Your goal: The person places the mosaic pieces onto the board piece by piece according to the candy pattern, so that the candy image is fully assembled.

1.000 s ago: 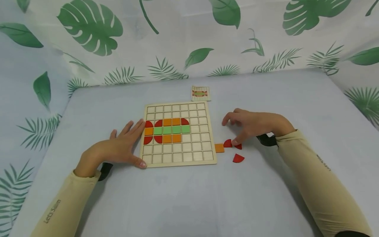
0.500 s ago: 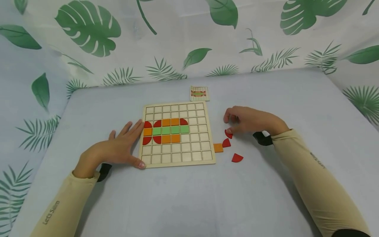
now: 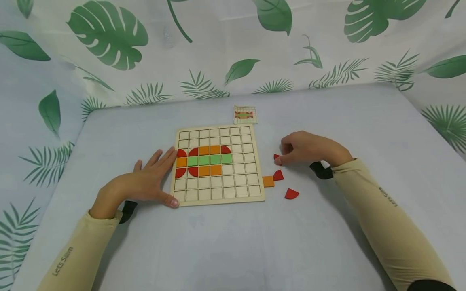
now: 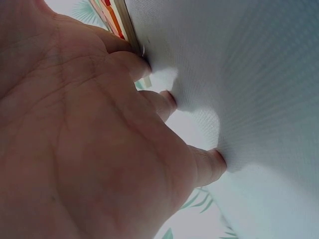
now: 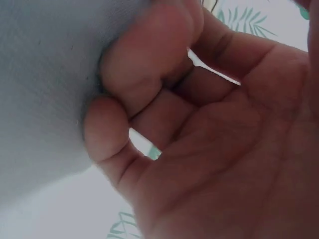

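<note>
A square wooden grid board lies on the table, with red quarter-circle, orange square and green square tiles set in its left and middle cells. My left hand is spread along the board's left edge, thumb at the near corner; its fingertips press on the cloth in the left wrist view. Right of the board, my right hand has curled fingers and holds a red quarter-circle tile at the thumb tip, low at the tabletop. In the right wrist view the curled fingers hide that tile.
An orange square tile touches the board's right side, with a red quarter-circle tile beside it. Another red quarter-circle tile lies nearer. A small pattern card is behind the board. A leaf-print curtain hangs behind the table.
My right hand has drawn one red quarter-circle tile away from the others, toward the back and left, and its fingers have curled in. The left hand and the board keep their places.
</note>
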The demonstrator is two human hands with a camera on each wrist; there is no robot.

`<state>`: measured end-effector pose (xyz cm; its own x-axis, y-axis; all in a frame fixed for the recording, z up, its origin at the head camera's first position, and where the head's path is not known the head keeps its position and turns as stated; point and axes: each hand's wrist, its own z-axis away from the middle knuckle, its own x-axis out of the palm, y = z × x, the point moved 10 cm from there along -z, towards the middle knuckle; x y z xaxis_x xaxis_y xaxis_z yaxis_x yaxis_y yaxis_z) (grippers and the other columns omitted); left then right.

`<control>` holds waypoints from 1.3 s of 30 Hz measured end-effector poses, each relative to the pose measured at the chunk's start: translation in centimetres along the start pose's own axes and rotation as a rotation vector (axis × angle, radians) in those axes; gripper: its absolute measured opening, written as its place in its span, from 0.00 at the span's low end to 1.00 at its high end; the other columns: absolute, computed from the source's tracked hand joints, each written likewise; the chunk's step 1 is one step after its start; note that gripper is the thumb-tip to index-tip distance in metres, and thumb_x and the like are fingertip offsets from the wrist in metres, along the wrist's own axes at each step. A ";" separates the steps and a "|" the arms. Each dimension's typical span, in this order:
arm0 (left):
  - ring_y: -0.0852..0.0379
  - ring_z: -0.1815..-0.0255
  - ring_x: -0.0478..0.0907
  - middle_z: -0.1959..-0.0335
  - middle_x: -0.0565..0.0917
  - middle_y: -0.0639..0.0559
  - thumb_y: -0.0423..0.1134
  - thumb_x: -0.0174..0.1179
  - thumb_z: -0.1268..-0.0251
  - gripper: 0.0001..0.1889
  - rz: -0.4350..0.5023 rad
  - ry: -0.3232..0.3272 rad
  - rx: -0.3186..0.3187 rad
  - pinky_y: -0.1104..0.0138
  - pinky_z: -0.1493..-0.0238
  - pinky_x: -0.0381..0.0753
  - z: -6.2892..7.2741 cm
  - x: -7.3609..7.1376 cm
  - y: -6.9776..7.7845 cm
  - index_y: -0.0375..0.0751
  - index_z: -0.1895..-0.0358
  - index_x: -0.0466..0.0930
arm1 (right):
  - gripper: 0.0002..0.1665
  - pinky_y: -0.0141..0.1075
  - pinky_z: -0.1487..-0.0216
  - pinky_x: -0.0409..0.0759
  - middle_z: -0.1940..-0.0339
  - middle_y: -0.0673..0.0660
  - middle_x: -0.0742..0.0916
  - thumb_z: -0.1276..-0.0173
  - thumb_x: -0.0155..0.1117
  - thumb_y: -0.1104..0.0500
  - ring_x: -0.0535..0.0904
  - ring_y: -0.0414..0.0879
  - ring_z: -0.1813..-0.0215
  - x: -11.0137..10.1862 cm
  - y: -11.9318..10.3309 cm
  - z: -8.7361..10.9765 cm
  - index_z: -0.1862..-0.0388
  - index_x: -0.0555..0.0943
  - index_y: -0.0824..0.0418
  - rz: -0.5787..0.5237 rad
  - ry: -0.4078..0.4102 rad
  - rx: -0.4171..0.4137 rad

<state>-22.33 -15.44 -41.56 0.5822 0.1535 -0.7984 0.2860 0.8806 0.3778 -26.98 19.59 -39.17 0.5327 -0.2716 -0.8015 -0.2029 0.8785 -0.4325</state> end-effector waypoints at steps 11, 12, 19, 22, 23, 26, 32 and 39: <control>0.31 0.14 0.26 0.10 0.32 0.41 0.68 0.81 0.53 0.79 0.005 0.003 0.003 0.22 0.28 0.30 0.1 -0.1 0.0 0.39 0.12 0.30 | 0.07 0.46 0.49 0.79 0.61 0.54 0.85 0.28 0.72 0.63 0.78 0.52 0.53 -0.4 -1.4 -0.3 0.54 0.83 0.61 -0.129 0.080 -0.128; 0.31 0.14 0.26 0.10 0.32 0.41 0.68 0.81 0.53 0.79 0.003 0.004 0.003 0.22 0.28 0.30 0.1 -0.1 0.1 0.39 0.12 0.30 | 0.07 0.46 0.50 0.78 0.61 0.54 0.84 0.28 0.72 0.63 0.78 0.52 0.54 -0.4 -1.5 -0.2 0.54 0.83 0.61 -0.136 0.083 -0.131; 0.31 0.13 0.25 0.10 0.32 0.41 0.67 0.81 0.52 0.79 0.009 0.005 -0.001 0.22 0.28 0.30 0.1 -0.1 0.1 0.39 0.12 0.30 | 0.09 0.46 0.51 0.78 0.61 0.55 0.84 0.28 0.72 0.66 0.77 0.52 0.55 -0.3 -2.2 -0.3 0.55 0.80 0.63 -0.154 0.105 -0.167; 0.31 0.13 0.26 0.10 0.31 0.41 0.67 0.81 0.53 0.79 0.006 0.006 -0.002 0.22 0.28 0.30 0.2 -0.1 0.1 0.40 0.12 0.31 | 0.10 0.46 0.49 0.79 0.60 0.55 0.84 0.28 0.72 0.67 0.78 0.52 0.54 -0.3 -2.3 -0.4 0.54 0.79 0.63 -0.156 0.117 -0.180; 0.31 0.13 0.26 0.10 0.32 0.41 0.67 0.82 0.53 0.79 0.007 0.007 -0.003 0.22 0.28 0.30 0.2 -0.1 0.1 0.39 0.12 0.31 | 0.10 0.46 0.49 0.79 0.60 0.55 0.85 0.28 0.72 0.67 0.78 0.52 0.54 -0.3 -2.3 -0.5 0.54 0.79 0.64 -0.158 0.119 -0.184; 0.31 0.13 0.26 0.10 0.32 0.41 0.67 0.81 0.53 0.78 0.004 0.007 -0.007 0.22 0.28 0.31 0.3 -0.1 0.1 0.39 0.12 0.31 | 0.10 0.46 0.51 0.78 0.62 0.55 0.83 0.28 0.71 0.68 0.77 0.52 0.56 -0.3 -2.5 -0.7 0.55 0.78 0.63 -0.152 0.123 -0.195; 0.31 0.13 0.27 0.10 0.32 0.41 0.67 0.81 0.52 0.78 0.007 0.009 -0.007 0.22 0.27 0.31 0.3 -0.1 0.1 0.39 0.11 0.32 | 0.06 0.46 0.51 0.78 0.61 0.55 0.85 0.27 0.68 0.70 0.78 0.53 0.55 -0.4 -2.8 -0.8 0.54 0.84 0.62 -0.142 0.138 -0.214; 0.32 0.13 0.26 0.10 0.32 0.42 0.67 0.80 0.50 0.77 0.020 0.004 -0.001 0.24 0.26 0.30 0.3 0.0 -0.1 0.39 0.11 0.31 | 0.12 0.50 0.44 0.80 0.52 0.57 0.88 0.23 0.63 0.70 0.79 0.55 0.49 -0.8 -3.1 -0.5 0.45 0.87 0.66 -0.171 0.203 -0.255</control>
<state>-22.12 -15.62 -41.45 0.5847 0.1733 -0.7925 0.2731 0.8778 0.3935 -27.22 16.85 -37.35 0.4082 -0.5011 -0.7630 -0.3367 0.6943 -0.6361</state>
